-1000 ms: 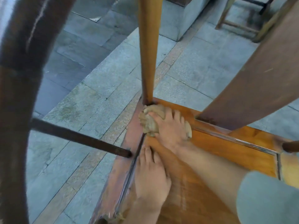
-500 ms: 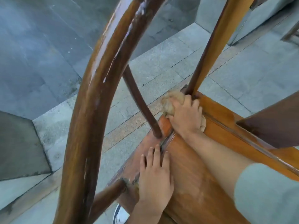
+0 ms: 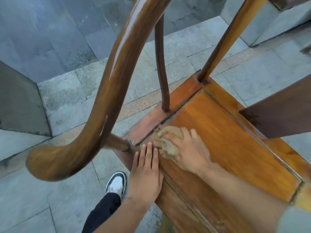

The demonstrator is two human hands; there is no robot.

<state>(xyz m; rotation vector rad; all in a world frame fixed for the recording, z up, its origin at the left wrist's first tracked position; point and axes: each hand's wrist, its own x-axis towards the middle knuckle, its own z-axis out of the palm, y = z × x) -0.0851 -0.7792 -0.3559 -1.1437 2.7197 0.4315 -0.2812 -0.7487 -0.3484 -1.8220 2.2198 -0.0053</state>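
Cloth, tan and crumpled into a lumpy wad, lies at the near left edge of the glossy orange-brown wooden seat, beside the groove where panel meets frame. The right hand covers it, fingers bent over the wad and holding it down against the wood. The left hand rests flat just beside it, fingers straight and together, holding nothing. A thick, curved, varnished armrest sweeps overhead, and a slim dark spindle rises from the frame. A white shoe stands on grey, grainy stone paving.
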